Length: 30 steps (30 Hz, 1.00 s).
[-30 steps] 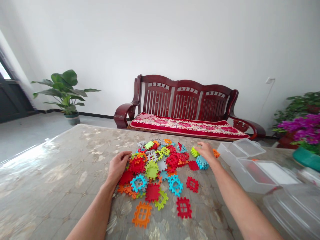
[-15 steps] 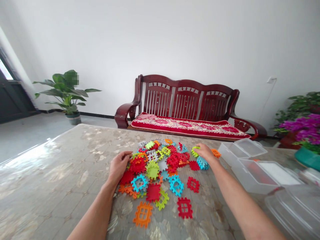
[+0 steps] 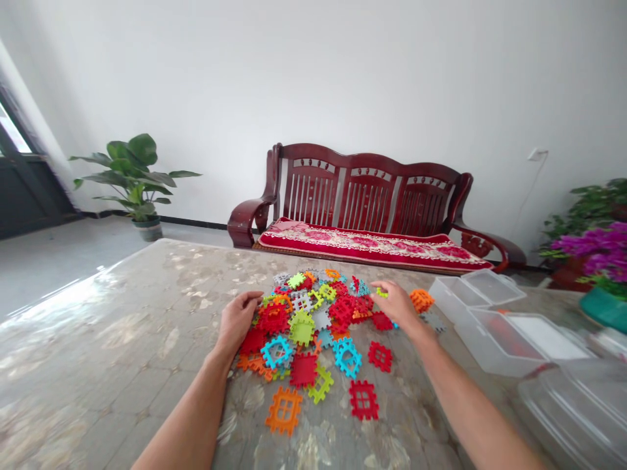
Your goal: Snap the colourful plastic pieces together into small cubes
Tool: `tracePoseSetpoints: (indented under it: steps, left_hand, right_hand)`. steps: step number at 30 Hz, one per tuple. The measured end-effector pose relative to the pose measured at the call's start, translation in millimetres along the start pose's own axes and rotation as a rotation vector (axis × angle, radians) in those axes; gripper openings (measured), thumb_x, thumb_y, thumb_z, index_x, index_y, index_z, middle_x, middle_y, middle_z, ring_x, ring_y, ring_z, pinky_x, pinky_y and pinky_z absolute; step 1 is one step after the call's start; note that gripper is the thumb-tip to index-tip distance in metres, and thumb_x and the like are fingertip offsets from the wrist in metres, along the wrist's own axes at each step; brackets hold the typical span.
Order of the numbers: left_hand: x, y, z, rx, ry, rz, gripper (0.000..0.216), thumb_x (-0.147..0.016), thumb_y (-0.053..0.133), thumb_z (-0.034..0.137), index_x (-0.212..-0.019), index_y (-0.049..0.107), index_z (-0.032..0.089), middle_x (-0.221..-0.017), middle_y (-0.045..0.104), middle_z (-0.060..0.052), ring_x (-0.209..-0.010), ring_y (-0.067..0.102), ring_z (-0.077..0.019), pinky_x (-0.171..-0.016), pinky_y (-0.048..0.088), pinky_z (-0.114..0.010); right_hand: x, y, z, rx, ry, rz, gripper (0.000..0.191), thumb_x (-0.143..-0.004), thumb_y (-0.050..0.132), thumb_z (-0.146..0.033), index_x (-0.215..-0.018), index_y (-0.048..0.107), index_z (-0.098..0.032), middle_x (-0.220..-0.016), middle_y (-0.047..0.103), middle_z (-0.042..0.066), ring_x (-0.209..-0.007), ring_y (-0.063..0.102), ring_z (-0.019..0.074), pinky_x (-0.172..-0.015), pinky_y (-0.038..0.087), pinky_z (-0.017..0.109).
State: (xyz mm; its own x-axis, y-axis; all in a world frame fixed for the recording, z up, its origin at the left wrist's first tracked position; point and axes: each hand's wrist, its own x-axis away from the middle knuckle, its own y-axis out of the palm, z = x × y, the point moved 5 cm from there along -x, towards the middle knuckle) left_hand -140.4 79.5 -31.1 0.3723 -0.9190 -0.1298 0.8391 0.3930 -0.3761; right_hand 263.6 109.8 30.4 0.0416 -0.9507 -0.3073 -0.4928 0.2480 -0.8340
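A heap of interlocking plastic tiles in red, orange, green, blue and grey lies on the table, with a solid green tile (image 3: 302,328) on top. My left hand (image 3: 240,318) rests against the heap's left edge, fingers bent loosely, close to a red tile (image 3: 274,317). At the right side, my right hand (image 3: 396,303) reaches over the tiles with thumb and fingers apart. A small green piece (image 3: 382,292) shows in that gap; whether the fingers touch it is unclear. The hand mostly hides the blue stack beneath. Beside its wrist are orange pieces (image 3: 421,300) and a grey tile (image 3: 434,322).
Clear plastic boxes (image 3: 504,349) with raised lids stand on the right, near a clear cover (image 3: 578,405). Loose tiles, including an orange window tile (image 3: 284,410) and a red one (image 3: 364,400), lie in front. A wooden bench (image 3: 367,189) stands beyond the table.
My right hand has shifted slightly left, covering most of the blue stack and revealing more orange and a grey tile by the wrist. My left hand stays at the heap's edge.
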Motion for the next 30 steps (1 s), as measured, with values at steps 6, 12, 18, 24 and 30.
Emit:
tracePoseSetpoints:
  steps: [6, 12, 18, 24, 30]
  left_hand:
    - [-5, 1, -8, -0.057, 0.006, -0.013, 0.035, -0.076, 0.048, 0.032, -0.101, 0.069, 0.02, -0.09, 0.075, -0.002, -0.085, 0.067, -0.0185, -0.082, 0.049, -0.028]
    - [-7, 2, -11, -0.064, 0.039, -0.017, 0.035, -0.075, 0.049, 0.033, -0.101, 0.069, 0.02, -0.091, 0.075, -0.003, -0.087, 0.067, -0.0186, -0.081, 0.049, -0.027]
    - [-6, 0, -7, -0.058, 0.071, 0.005, 0.034, -0.073, 0.05, 0.033, -0.097, 0.07, 0.02, -0.09, 0.075, -0.003, -0.087, 0.067, -0.0192, -0.08, 0.049, -0.027]
    - [-6, -1, -7, -0.058, 0.069, 0.004, 0.034, -0.072, 0.05, 0.033, -0.096, 0.07, 0.021, -0.088, 0.075, -0.002, -0.084, 0.067, -0.019, -0.081, 0.049, -0.028]
    - [-8, 1, -11, -0.05, 0.052, -0.022, 0.035, -0.072, 0.05, 0.034, -0.099, 0.069, 0.021, -0.091, 0.075, -0.003, -0.087, 0.067, -0.0189, -0.082, 0.049, -0.027]
  right_hand:
    - [65, 13, -40, -0.031, -0.086, -0.143, 0.027, -0.075, 0.056, -0.025, -0.099, 0.069, -0.023, -0.101, 0.067, 0.005, -0.096, 0.06, 0.0188, -0.087, 0.044, 0.03]
    - [97, 4, -37, 0.176, -0.095, -0.259, 0.042, -0.07, 0.06, -0.022, -0.111, 0.065, -0.023, -0.113, 0.063, 0.006, -0.107, 0.055, 0.0227, -0.095, 0.038, 0.033]
    - [110, 2, -28, 0.226, -0.054, -0.347, 0.043, -0.072, 0.057, -0.021, -0.114, 0.063, -0.024, -0.112, 0.063, 0.005, -0.106, 0.055, 0.0218, -0.091, 0.039, 0.03]
    - [115, 5, -22, 0.248, -0.073, -0.26, 0.042, -0.074, 0.053, -0.017, -0.115, 0.062, -0.021, -0.114, 0.062, 0.007, -0.109, 0.053, 0.022, -0.095, 0.037, 0.03]
    - [112, -9, 5, 0.253, -0.024, -0.282, 0.036, -0.071, 0.051, -0.012, -0.101, 0.066, -0.021, -0.109, 0.065, 0.005, -0.104, 0.057, 0.0198, -0.091, 0.038, 0.028]
